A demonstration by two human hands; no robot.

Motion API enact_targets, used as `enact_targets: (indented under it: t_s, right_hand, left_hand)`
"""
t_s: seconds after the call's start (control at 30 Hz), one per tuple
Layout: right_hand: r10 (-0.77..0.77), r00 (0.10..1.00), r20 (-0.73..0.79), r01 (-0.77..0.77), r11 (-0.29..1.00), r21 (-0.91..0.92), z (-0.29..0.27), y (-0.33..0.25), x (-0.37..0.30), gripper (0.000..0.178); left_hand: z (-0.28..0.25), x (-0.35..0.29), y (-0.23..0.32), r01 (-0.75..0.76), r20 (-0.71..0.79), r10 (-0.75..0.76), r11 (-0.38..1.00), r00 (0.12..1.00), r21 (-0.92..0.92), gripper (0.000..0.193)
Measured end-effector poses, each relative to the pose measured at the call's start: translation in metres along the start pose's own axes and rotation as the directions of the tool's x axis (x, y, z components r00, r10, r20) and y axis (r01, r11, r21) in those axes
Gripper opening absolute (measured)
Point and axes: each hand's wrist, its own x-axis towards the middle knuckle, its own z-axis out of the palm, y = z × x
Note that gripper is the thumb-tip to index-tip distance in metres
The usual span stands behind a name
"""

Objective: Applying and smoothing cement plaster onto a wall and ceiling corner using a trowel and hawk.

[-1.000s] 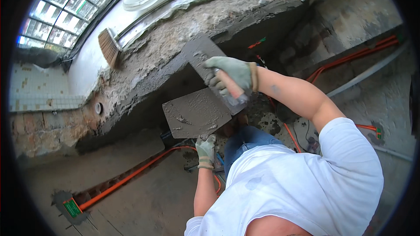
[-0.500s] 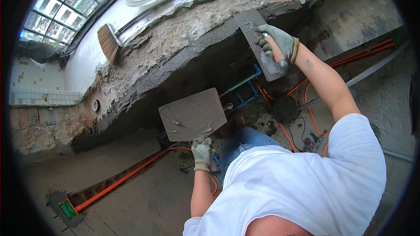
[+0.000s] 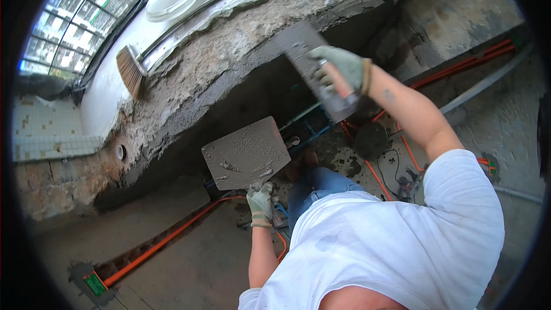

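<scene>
In my gloved right hand [image 3: 351,73] is the wooden handle of a long rectangular plastering trowel [image 3: 301,51]. Its far end lies over the grey mortared edge of the rough ledge [image 3: 229,51]. My left hand [image 3: 261,202], also gloved, closes at the near edge of a flat rectangular mortar board [image 3: 244,152]; the grip beneath is hidden. Wet grey mortar is smeared over the board, with a few thicker lumps near my hand. The board hangs level in front of my legs, apart from the trowel.
A broom [image 3: 131,72] and a white round lid or tub [image 3: 172,0] lie on the white sill beside a barred window [image 3: 86,14]. Orange conduits [image 3: 155,255] and blue pipes [image 3: 313,129] run along the floor. A dark round bucket-like shape [image 3: 370,140] stands near my legs.
My right hand has swept the trowel leftward along the ledge edge, and its blade is slightly blurred. The mortar board stays nearly in place, while the whole view has shifted a little.
</scene>
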Motion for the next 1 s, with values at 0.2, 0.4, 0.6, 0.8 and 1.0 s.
enact_targets:
  t_s: [0.2,0.4,0.6,0.8,1.0]
  right_hand:
    - [-0.145,0.989,-0.007,0.143,0.959,0.245,-0.037,-0.018,-0.018,0.03]
    - [0.083,0.966,0.244,-0.093,0.995,0.029,0.046,0.045,0.033,0.043]
    - [0.243,0.836,0.492,-0.216,0.97,-0.112,0.141,0.098,0.074,0.045]
    - [0.083,0.928,0.364,0.124,0.851,-0.51,0.129,0.119,0.106,0.051]
    - [-0.095,0.94,0.327,0.308,0.646,-0.698,0.106,0.118,0.091,0.046]
  left_hand:
    - [-0.009,-0.008,-0.016,0.047,-0.037,-0.05,0.996,0.998,-0.081,0.018]
    - [-0.002,-0.018,-0.017,0.062,-0.106,-0.073,0.993,0.992,-0.102,0.014]
    - [-0.005,-0.022,-0.025,0.028,-0.101,-0.041,0.991,0.994,-0.133,0.017]
    - [-0.019,-0.025,-0.033,0.069,-0.116,-0.091,0.982,0.989,-0.177,0.013]
    - [-0.038,-0.021,-0.048,0.094,-0.185,-0.13,0.977,0.974,-0.191,0.013]
